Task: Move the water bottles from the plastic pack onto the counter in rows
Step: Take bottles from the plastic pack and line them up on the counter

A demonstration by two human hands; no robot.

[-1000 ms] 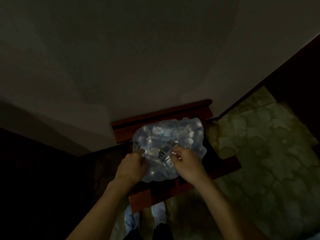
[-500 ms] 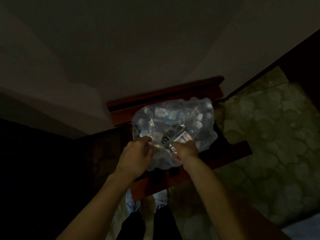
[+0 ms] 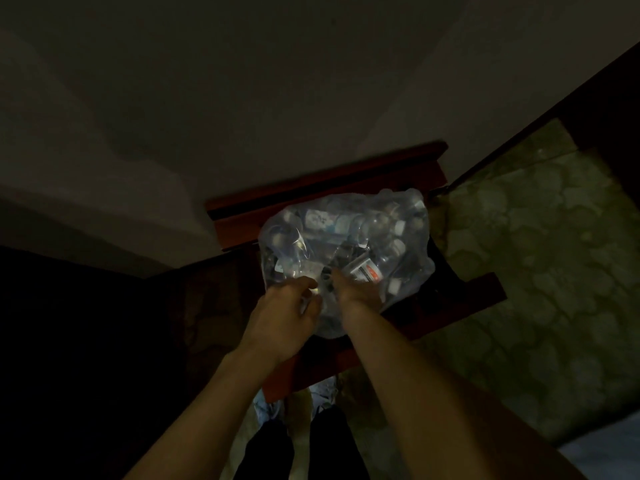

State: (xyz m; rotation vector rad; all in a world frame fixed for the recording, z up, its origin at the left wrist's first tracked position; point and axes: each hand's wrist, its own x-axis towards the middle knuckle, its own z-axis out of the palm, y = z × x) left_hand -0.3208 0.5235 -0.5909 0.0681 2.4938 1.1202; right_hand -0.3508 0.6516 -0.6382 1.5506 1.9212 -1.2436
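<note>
A clear plastic pack full of several small water bottles rests on a dark red wooden counter in dim light. One bottle with a red and white label lies on its side near the pack's top. My left hand pinches the plastic wrap at the pack's near side. My right hand reaches into a torn gap in the wrap, with its fingers hidden among the bottles; whether it holds one I cannot tell.
A grey wall rises behind the counter. A greenish patterned floor spreads to the right, and the left side is dark. My shoes and dark trousers show below the counter's near edge.
My right hand has pushed forward from the wrap's surface into the opening. My left hand has shifted slightly along the wrap. The view has tilted a little.
</note>
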